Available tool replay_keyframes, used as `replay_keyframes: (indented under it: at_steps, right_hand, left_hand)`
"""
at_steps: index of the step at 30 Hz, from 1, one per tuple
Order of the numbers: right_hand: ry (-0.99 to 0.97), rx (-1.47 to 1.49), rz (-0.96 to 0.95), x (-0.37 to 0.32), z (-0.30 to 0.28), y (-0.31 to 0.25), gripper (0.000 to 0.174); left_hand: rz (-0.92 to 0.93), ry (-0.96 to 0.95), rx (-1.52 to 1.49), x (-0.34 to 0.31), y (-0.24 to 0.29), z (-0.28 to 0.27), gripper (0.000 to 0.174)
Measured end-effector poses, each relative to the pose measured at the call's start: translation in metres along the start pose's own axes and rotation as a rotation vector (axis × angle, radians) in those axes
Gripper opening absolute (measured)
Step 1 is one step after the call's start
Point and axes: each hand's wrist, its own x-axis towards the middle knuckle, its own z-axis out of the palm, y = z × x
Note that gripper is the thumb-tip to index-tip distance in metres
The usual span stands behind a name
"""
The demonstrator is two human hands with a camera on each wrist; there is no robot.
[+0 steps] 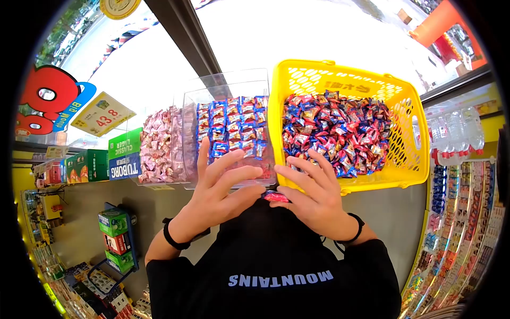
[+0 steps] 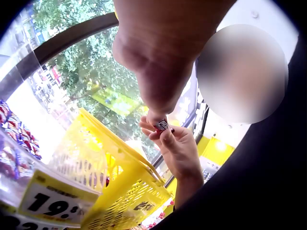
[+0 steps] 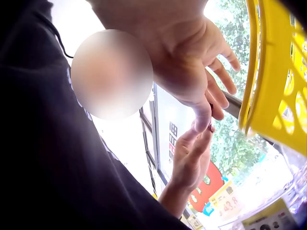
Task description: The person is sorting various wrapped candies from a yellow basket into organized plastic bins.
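Note:
Between the two hands, a small wrapped candy (image 1: pixel 276 196) in red-pink and dark foil is held at chest height. My left hand (image 1: pixel 220 186) pinches its left end with thumb and index fingertips, other fingers spread. On the opposite end, the thumb and index finger of my right hand (image 1: pixel 313 194) pinch it. The left wrist view has the candy (image 2: pixel 161 126) at the fingertips, below my left hand (image 2: pixel 160 62) and against the right hand (image 2: pixel 180 148). From the right wrist, fingers largely hide it between my right hand (image 3: pixel 192 57) and left hand (image 3: pixel 189 160).
Beyond the right hand stands a yellow basket (image 1: pixel 409 138) full of loose candies (image 1: pixel 334 135). Clear bins hold blue-red candies (image 1: pixel 234 119) in rows and pink ones (image 1: pixel 159 138) to the left. A Tuborg box (image 1: pixel 123 154), window and shelves (image 1: pixel 462 223) surround them.

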Motion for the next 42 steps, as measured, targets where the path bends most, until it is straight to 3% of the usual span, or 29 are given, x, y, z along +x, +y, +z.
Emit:
replay_keyframes:
  at_steps: [6, 9, 13, 18, 21, 27, 33, 36, 40, 42]
  right_hand:
    - [-0.086, 0.046, -0.063, 0.027, 0.069, -0.035, 0.019]
    - [-0.143, 0.075, 0.012, 0.033, 0.103, -0.039, 0.019]
    - [-0.192, 0.13, 0.124, 0.03, 0.131, -0.037, 0.02]
    - [-0.231, -0.023, 0.185, 0.028, 0.138, -0.031, 0.024]
    - [-0.15, -0.044, 0.215, 0.026, 0.143, -0.028, 0.026]
    - [-0.127, -0.066, 0.196, 0.024, 0.149, -0.021, 0.02]
    - [-0.234, -0.17, 0.21, 0.019, 0.151, -0.01, 0.012]
    - [-0.303, -0.18, 0.26, 0.016, 0.162, -0.003, 0.011]
    - [-0.486, -0.388, 0.348, 0.029, 0.168, 0.001, 0.017]
    - [-0.512, -0.366, 0.329, 0.034, 0.176, 0.007, 0.015]
  left_hand:
    - [-0.12, -0.011, -0.024, -0.07, -0.045, -0.026, 0.028]
    - [-0.246, -0.114, 0.002, -0.082, -0.055, -0.03, 0.028]
    - [-0.192, -0.157, -0.009, -0.092, -0.067, -0.022, 0.026]
    - [-0.188, -0.159, 0.054, -0.089, -0.077, -0.008, 0.014]
    - [-0.151, -0.185, 0.152, -0.089, -0.08, 0.002, 0.013]
    - [-0.156, -0.168, 0.166, -0.09, -0.082, 0.008, 0.016]
    - [-0.163, -0.07, 0.228, -0.095, -0.08, 0.012, 0.008]
    - [-0.176, 0.161, 0.337, -0.091, -0.092, 0.006, 0.011]
    - [-0.321, 0.12, 0.412, -0.082, -0.105, -0.006, 0.03]
    - [-0.34, 0.122, 0.406, -0.083, -0.112, 0.002, 0.03]
